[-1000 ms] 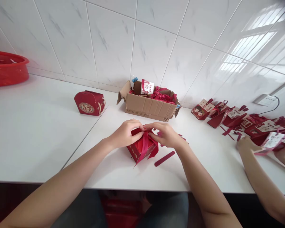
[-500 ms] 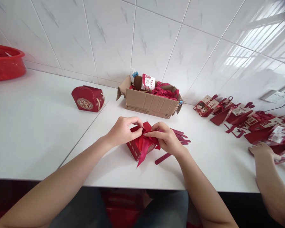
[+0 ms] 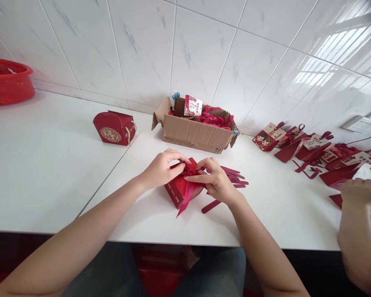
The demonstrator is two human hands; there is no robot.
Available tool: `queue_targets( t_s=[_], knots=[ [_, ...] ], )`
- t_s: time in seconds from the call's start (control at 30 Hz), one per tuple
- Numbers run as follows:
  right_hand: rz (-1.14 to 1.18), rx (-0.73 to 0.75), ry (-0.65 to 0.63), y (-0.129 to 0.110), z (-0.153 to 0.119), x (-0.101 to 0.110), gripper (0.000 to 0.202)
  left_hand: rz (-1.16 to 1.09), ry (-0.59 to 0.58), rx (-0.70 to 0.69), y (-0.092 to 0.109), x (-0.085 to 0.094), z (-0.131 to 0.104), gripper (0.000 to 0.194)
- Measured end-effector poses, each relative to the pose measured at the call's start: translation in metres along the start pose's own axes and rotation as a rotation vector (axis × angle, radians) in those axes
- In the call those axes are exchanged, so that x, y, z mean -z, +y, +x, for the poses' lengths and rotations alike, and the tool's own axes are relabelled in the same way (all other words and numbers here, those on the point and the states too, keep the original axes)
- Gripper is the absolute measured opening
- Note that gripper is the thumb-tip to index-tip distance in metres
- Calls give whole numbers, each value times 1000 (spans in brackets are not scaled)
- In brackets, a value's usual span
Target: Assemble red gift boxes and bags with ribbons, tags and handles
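A small red gift box (image 3: 177,192) sits on the white table in front of me. Across its top lies a red ribbon (image 3: 188,194), knotted or bowed under my fingers, with one tail hanging over the near side. My left hand (image 3: 165,167) comes from the left, its thumb and fingers closed on the ribbon at the knot. From the right, my right hand (image 3: 214,179) pinches the ribbon too, with its index finger across the knot. Fingertips hide part of the knot. Beside my right hand lie several flat dark-red strips (image 3: 235,176).
Behind stands a cardboard box (image 3: 194,134) of red ribbons with a tag. A red carton with a rope handle (image 3: 114,128) is at left, near a red plastic basin (image 3: 10,84). Several red gift boxes (image 3: 267,138) line the right, where another person's hand (image 3: 360,193) reaches in.
My fingers have shifted slightly at the knot, the left ones reaching further over it. The ribbon tail has swung a little left. The other person's hand has moved rightward among the boxes.
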State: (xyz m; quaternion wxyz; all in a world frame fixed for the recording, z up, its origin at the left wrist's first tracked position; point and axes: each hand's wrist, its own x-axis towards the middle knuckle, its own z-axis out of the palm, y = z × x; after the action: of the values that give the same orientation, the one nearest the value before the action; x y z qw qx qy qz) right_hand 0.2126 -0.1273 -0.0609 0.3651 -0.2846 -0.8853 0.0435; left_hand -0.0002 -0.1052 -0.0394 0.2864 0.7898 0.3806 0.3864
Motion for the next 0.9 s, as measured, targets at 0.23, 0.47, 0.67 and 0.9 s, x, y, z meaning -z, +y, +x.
queue_targets(
  t_s=[0.23,0.47,0.67,0.9],
  knots=[
    [18,-43,49,0,1,0,46,-34,-51,63,1,5,3,13],
    [23,-62,81,-1,1,-4,32,-160,-178,-3,-3,7,5,14],
    [81,-211,93,-6,5,-3,24,-68,-214,-3,0,7,1,17],
    [226,-425,91,0,3,7,15,-62,-181,-21,0,5,2,25]
  ],
)
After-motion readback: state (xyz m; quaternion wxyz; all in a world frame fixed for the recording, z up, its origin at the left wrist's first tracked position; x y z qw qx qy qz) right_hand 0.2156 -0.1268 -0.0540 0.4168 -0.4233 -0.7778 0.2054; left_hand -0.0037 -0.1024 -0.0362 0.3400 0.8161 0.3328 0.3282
